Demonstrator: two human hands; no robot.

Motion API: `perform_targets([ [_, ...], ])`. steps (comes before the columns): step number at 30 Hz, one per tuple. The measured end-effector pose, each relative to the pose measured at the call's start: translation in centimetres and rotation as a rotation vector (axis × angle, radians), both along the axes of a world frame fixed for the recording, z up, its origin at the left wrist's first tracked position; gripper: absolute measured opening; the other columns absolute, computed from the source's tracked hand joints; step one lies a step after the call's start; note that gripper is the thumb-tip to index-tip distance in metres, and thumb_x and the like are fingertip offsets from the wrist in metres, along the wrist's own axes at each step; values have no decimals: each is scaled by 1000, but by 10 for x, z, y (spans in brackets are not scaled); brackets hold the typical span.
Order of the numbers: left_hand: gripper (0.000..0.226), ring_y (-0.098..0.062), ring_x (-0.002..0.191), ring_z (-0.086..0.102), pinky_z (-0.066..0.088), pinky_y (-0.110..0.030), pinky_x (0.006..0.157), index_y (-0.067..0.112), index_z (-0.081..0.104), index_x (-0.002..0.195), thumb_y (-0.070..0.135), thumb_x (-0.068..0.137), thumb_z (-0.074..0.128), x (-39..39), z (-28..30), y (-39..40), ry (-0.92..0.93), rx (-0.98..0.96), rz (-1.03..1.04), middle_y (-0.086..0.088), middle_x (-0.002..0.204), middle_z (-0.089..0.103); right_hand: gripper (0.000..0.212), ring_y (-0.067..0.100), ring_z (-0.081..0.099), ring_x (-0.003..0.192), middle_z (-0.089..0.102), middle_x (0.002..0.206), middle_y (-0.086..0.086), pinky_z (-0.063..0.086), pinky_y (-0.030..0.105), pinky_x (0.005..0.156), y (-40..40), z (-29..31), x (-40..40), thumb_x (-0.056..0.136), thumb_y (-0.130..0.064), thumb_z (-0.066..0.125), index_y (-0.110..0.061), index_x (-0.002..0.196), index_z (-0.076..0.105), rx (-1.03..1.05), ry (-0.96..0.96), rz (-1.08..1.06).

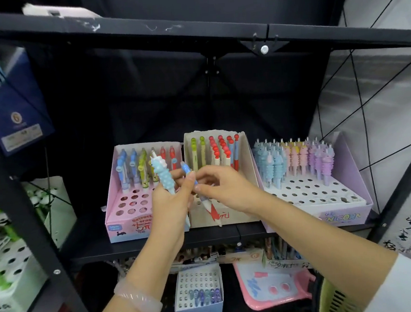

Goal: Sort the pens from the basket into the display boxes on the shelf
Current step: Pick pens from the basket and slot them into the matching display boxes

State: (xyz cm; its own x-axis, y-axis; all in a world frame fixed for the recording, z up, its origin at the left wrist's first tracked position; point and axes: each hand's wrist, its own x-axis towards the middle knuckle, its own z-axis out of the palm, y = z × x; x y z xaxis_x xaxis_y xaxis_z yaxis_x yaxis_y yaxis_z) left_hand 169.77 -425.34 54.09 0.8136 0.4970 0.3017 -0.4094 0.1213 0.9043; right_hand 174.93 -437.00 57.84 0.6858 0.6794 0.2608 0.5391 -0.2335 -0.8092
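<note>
1. Nearest to us, at the bottom right corner, the rim of a yellow-green basket point(336, 298) shows beside our white sleeve.
2. Our left hand point(170, 203) grips a light blue unicorn pen point(162, 175), fingers curled round its bumpy barrel, the horned head pointing up.
3. Our right hand point(223, 188) pinches a slimmer blue pen point(188, 171) between thumb and fingertips, just beside the unicorn pen; the 2 hands meet in front of the middle box.
4. On the shelf point(206, 239) stand 3 display boxes side by side.
5. We see the pink box point(128, 227) on the left holding blue, yellow-green and red pens in its back rows, with open holes in front.
6. We see the beige box point(229, 216) in the middle holding green-topped and red-topped pens.
7. We see the lilac unicorn box point(353, 215) on the right filled at the back with pastel unicorn pens, its front holes open.
8. A pale bangle point(137, 300) circles our left wrist.
9. Below the shelf sit a small white box point(199, 293) of tiny items and a pink tray point(273, 289).
</note>
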Motion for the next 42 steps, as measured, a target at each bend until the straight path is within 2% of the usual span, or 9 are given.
perform_targets([
  [7,3,-5,70,58,47,-21,59,33,66,86,32,84,64,-7,-14,33,155,144,84,10,79,66,9,5,68,79,72,83,-10,53,17,70,34,-2,4,91,-15,58,-21,97,60,313,164,-42],
  [13,12,4,45,50,42,-11,44,28,66,76,23,87,63,-14,-13,65,155,200,148,14,49,58,11,4,65,70,68,83,-3,53,17,63,70,11,5,92,-18,56,-14,100,63,404,203,-30],
  [20,3,-6,60,52,41,-20,55,32,57,89,30,89,59,-26,-7,110,194,150,252,10,72,57,4,4,67,67,69,80,-2,53,16,63,109,31,18,91,-21,58,-21,88,60,397,30,-167],
  [23,11,-8,54,42,36,-20,49,24,50,88,34,93,51,-29,-9,125,223,118,279,3,76,53,5,15,69,77,69,78,1,55,25,71,124,34,28,89,-22,61,-18,86,60,293,-142,-259],
  [27,15,-6,46,43,36,-20,48,27,44,89,35,99,36,-32,-13,132,283,50,273,3,88,60,16,14,66,85,69,86,2,47,12,69,141,20,35,88,-22,62,-10,98,64,58,-266,-258],
  [29,17,-5,42,42,36,-20,48,25,47,89,32,100,35,-33,-14,134,297,6,253,2,87,60,20,14,61,90,67,89,0,49,22,78,145,12,37,87,-25,63,-11,100,65,-29,-356,-267],
  [34,24,-4,46,44,39,-18,47,22,57,90,31,99,37,-37,-18,133,287,44,230,5,80,59,28,24,39,111,49,120,7,31,28,90,151,-1,44,85,-37,62,-14,101,68,-292,-580,-331],
  [39,25,0,46,41,37,-13,43,21,60,87,27,99,39,-42,-19,128,222,109,203,6,66,49,31,26,38,118,46,124,9,29,29,94,155,-4,40,85,-32,62,-10,107,61,-342,-555,-337],
  [42,19,-1,45,40,36,-12,42,22,56,87,25,98,41,-42,-18,122,190,147,186,7,57,50,36,22,41,116,47,124,9,32,27,97,147,2,27,85,-27,64,-11,116,56,-132,-544,-349],
])
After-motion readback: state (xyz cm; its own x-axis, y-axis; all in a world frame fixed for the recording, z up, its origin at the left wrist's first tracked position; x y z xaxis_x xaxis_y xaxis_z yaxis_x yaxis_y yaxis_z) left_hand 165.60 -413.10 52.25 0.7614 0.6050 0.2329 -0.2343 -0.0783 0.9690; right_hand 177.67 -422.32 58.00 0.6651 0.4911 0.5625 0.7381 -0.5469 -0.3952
